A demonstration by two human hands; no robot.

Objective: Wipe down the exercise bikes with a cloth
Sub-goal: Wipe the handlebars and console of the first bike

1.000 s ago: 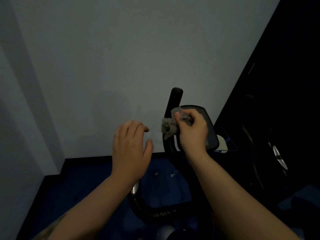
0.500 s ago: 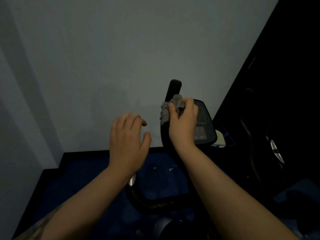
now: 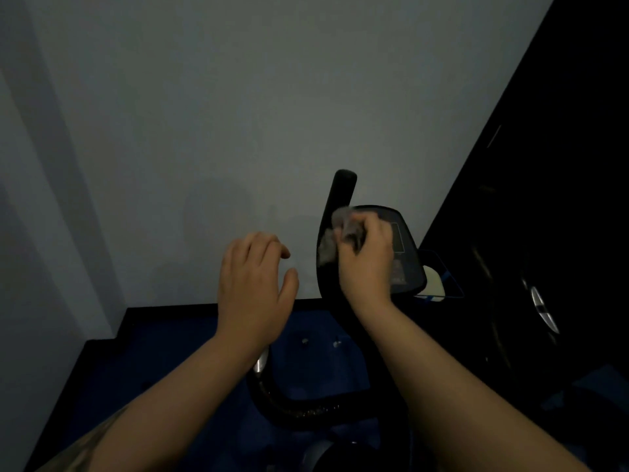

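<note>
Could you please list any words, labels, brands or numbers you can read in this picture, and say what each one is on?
None can be read.
Console: screen and button markings too dark and blurred.
Curved handlebar: faint lettering, too small to make out.
Cloth in the right hand: no visible print.

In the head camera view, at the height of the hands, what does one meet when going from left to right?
Grey wall → open left hand → crumpled grey cloth → right hand gripping it → black bike console → pale object in blue-edged tray.
</note>
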